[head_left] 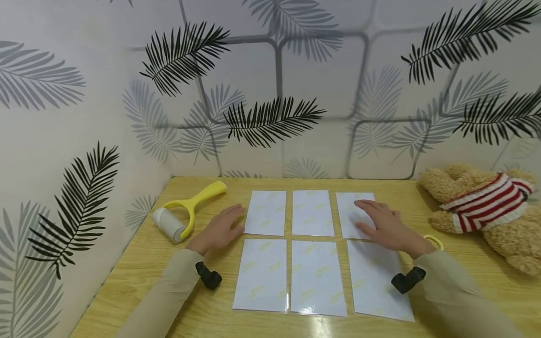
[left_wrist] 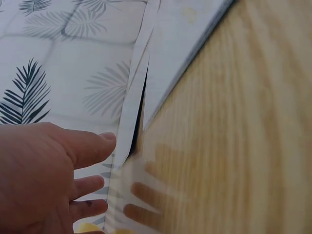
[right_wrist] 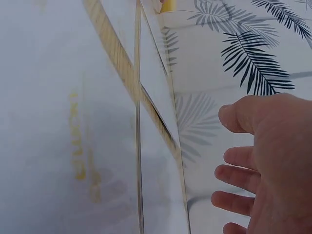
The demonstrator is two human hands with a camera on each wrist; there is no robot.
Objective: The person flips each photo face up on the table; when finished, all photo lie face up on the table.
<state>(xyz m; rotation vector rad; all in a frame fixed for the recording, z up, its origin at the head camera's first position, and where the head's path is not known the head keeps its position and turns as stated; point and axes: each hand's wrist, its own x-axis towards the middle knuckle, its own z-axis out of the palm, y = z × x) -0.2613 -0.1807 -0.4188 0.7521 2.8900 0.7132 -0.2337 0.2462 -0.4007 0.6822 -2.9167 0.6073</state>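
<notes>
Several white rectangular sheets with faint yellow print lie in two rows on the wooden table. My left hand (head_left: 220,229) is beside the left edge of the back-left sheet (head_left: 265,213), fingers extended and holding nothing. My right hand (head_left: 384,225) hovers over the back-right sheet (head_left: 346,211) and the top of the front-right sheet (head_left: 372,286), its fingers spread and empty. Between them are the back-middle sheet (head_left: 313,213), the front-middle sheet (head_left: 318,279) and the front-left sheet (head_left: 261,276). In the right wrist view, narrow strips of wood show between sheets.
A yellow-handled lint roller (head_left: 192,202) lies at the back left of the table (head_left: 203,305). At the right rests a teddy bear (head_left: 511,234) in a red-and-white striped top, with a small yellow ring-shaped thing (head_left: 434,240) near my right wrist. A leaf-patterned wall (head_left: 253,155) borders the table's back.
</notes>
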